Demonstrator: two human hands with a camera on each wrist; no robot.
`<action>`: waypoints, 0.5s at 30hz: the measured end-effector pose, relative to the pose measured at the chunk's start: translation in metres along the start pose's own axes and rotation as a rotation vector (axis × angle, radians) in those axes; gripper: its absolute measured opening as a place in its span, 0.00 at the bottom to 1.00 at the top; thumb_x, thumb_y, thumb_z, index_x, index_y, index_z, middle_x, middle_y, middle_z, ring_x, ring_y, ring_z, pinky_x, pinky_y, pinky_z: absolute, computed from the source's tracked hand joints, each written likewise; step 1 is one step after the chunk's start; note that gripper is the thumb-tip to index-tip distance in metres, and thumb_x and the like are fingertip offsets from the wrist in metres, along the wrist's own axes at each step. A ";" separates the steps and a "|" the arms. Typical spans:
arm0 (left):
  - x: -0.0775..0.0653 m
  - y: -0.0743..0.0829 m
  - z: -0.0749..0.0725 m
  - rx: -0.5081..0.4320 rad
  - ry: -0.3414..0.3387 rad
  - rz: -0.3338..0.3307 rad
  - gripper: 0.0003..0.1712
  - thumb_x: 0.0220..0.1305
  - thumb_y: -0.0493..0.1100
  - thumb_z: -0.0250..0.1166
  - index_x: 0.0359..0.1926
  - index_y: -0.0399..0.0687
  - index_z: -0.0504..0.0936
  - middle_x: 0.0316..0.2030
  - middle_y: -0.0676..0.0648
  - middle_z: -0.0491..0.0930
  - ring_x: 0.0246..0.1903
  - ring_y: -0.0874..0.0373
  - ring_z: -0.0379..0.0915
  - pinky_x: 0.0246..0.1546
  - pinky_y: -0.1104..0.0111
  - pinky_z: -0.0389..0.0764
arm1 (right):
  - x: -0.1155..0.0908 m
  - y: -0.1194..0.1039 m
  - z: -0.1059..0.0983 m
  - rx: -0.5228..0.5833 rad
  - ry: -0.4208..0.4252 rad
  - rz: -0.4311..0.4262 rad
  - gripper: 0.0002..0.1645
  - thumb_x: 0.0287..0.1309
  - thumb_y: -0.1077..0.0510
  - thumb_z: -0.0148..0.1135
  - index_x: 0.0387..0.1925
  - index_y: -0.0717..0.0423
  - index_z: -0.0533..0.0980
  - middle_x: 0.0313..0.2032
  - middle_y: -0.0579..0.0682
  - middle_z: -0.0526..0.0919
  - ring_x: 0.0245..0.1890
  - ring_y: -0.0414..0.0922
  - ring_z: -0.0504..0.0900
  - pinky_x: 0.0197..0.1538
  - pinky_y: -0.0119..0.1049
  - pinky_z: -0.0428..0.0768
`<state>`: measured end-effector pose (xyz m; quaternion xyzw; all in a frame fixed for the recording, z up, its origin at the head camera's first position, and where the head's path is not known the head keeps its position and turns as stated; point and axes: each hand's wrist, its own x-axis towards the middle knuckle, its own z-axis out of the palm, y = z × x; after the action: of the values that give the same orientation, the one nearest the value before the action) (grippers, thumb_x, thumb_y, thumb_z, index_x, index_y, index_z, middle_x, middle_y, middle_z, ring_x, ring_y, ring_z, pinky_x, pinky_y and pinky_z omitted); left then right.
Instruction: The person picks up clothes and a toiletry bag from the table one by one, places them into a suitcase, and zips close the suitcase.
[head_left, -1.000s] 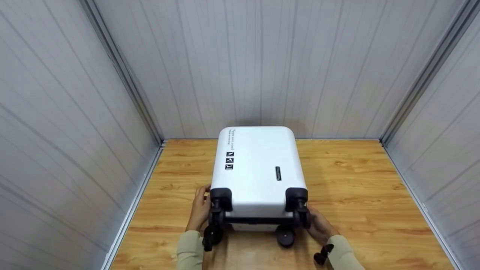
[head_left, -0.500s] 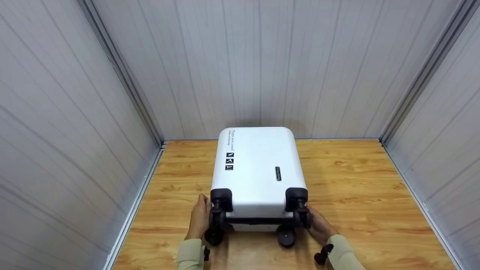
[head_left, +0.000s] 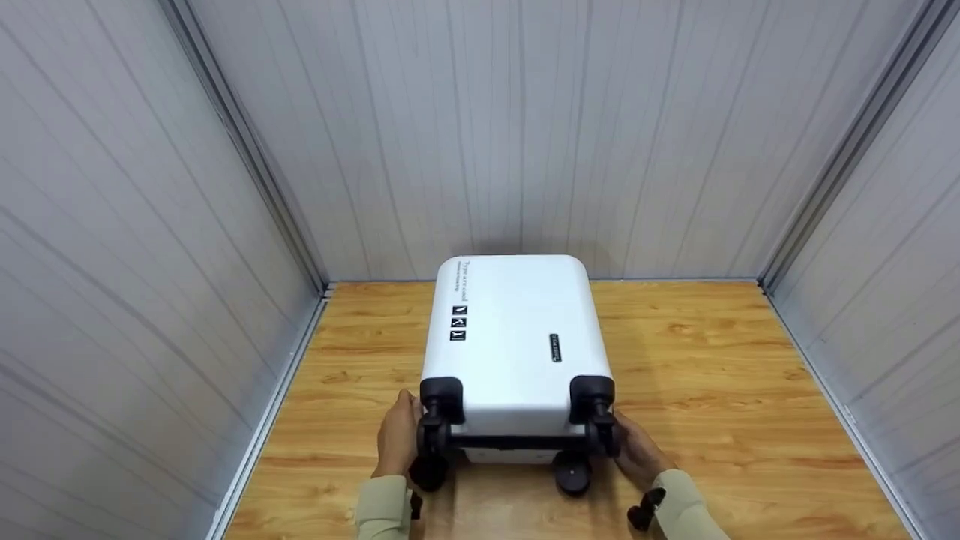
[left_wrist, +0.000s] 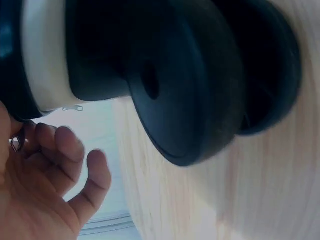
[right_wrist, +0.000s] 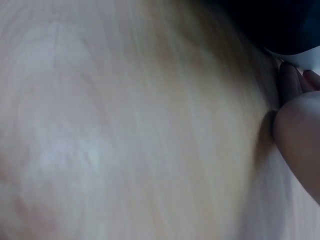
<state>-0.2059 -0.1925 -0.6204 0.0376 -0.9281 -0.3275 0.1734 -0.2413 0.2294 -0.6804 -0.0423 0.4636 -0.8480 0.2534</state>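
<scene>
A white hard-shell suitcase point(head_left: 517, 330) lies flat on the wooden floor, its black wheels point(head_left: 572, 474) towards me. My left hand point(head_left: 397, 435) is at its left side, near the wheel end. In the left wrist view its fingers are curled beside the shell's dark seam, and a small metal zipper pull point(left_wrist: 17, 143) shows between them; another small metal pull point(left_wrist: 74, 108) is farther along. At the right side, my right hand point(head_left: 637, 450) touches the case low down behind the wheel. The right wrist view shows its fingers point(right_wrist: 289, 82) against the white shell, their tips partly hidden.
Pale panelled walls point(head_left: 517, 135) stand at the back and both sides, with grey metal strips at the corners. Wooden floor point(head_left: 697, 375) extends on both sides of the suitcase. A small black device point(head_left: 646, 510) is strapped at the right wrist.
My left hand has turned slightly and its fingers have drawn in at the suitcase's left side. The right hand and the suitcase stay nearly where they were.
</scene>
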 end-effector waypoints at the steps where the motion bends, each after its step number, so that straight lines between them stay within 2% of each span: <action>1: 0.001 0.000 -0.001 0.001 -0.008 -0.006 0.10 0.79 0.38 0.52 0.35 0.43 0.71 0.25 0.48 0.73 0.23 0.56 0.65 0.24 0.64 0.67 | 0.000 0.000 0.000 0.000 0.004 0.003 0.17 0.77 0.44 0.50 0.40 0.40 0.84 0.33 0.34 0.84 0.34 0.30 0.80 0.42 0.24 0.77; 4: 0.004 -0.001 -0.002 0.015 -0.020 -0.006 0.11 0.79 0.41 0.53 0.35 0.44 0.73 0.25 0.48 0.74 0.22 0.56 0.66 0.24 0.64 0.68 | 0.000 0.000 0.000 -0.013 0.019 0.008 0.15 0.76 0.43 0.52 0.40 0.39 0.83 0.34 0.34 0.84 0.35 0.30 0.80 0.43 0.25 0.77; 10: 0.009 -0.005 -0.007 0.041 -0.047 0.008 0.14 0.78 0.43 0.55 0.31 0.48 0.73 0.20 0.50 0.70 0.20 0.59 0.60 0.22 0.67 0.62 | 0.000 0.000 0.000 -0.023 0.045 0.012 0.15 0.77 0.45 0.51 0.38 0.39 0.82 0.30 0.33 0.82 0.32 0.31 0.78 0.40 0.25 0.76; 15: 0.009 -0.007 -0.013 0.021 -0.108 0.025 0.10 0.78 0.40 0.56 0.34 0.46 0.75 0.24 0.49 0.76 0.22 0.60 0.67 0.23 0.66 0.68 | 0.000 0.001 0.001 -0.017 0.044 0.014 0.15 0.79 0.47 0.49 0.39 0.39 0.81 0.31 0.33 0.83 0.33 0.31 0.79 0.41 0.24 0.76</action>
<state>-0.2099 -0.2074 -0.6123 0.0100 -0.9399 -0.3169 0.1268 -0.2411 0.2282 -0.6808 -0.0224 0.4767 -0.8428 0.2488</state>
